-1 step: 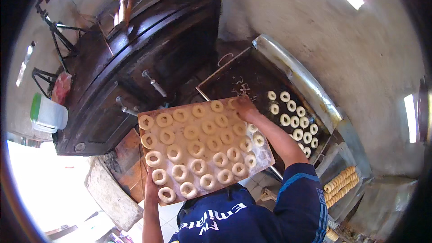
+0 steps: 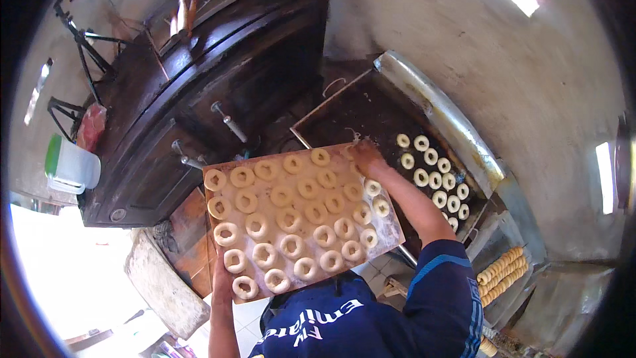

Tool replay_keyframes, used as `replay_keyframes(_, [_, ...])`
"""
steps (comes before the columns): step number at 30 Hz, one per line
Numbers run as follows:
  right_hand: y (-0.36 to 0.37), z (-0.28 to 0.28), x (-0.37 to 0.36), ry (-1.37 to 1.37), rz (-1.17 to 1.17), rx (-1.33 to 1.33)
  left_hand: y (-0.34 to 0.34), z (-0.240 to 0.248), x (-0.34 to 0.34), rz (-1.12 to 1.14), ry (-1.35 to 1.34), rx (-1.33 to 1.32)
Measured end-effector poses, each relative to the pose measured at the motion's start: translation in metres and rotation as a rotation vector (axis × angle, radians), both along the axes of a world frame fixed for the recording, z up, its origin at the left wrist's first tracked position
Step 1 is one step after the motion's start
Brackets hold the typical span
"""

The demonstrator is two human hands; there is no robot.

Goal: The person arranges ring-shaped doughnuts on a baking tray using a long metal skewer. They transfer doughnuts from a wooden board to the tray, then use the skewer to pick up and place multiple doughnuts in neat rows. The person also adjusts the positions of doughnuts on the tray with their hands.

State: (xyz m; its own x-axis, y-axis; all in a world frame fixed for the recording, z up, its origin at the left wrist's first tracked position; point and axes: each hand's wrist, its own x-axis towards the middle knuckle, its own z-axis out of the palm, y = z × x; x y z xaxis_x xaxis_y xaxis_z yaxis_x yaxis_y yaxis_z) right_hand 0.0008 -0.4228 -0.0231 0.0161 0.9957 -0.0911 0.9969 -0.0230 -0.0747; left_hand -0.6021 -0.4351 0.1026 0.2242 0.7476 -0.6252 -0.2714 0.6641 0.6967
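Observation:
A floured wooden board (image 2: 268,187) with several rows of pale raw dough rings (image 2: 289,219) on it is held level in front of my body. My left hand (image 2: 223,278) grips its lower left edge, the fingers hidden beneath. At the board's far right corner my right hand (image 2: 366,161) is closed, with its fingertips in shadow; the dough ring by them is mostly covered by the hand. Beyond the board, several paler dough rings (image 2: 434,180) lie in the dark pan (image 2: 344,109), in its right part.
A dark metal oven front with handles (image 2: 228,126) stands at the left. A metal guard (image 2: 437,109) lines the pan's far side, against the wall. Rows of golden baked rings (image 2: 501,275) sit at the lower right. A green-lidded tub (image 2: 74,167) is at the far left.
My right hand has shifted slightly right at the board's corner, and the dough ring that showed at its fingertips is no longer visible on the board. My left hand stays put.

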Motion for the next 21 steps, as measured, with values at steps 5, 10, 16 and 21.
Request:
replay_keyframes(5, [-0.039,0.021,0.02,-0.153,-0.253,0.072,-0.009,0.003,-0.015,-0.07,0.08,0.043])
replay_keyframes(10, [-0.003,0.02,-0.07,0.464,0.081,0.394,0.004,-0.004,0.017,-0.173,-0.088,0.056])
replay_keyframes(16, [0.005,0.05,-0.05,0.412,-0.392,0.11,-0.01,-0.012,-0.008,-0.082,-0.006,0.083])
replay_keyframes(21, [-0.041,0.036,0.009,-0.309,-0.178,0.137,-0.007,-0.043,-0.044,-0.137,0.046,0.139])
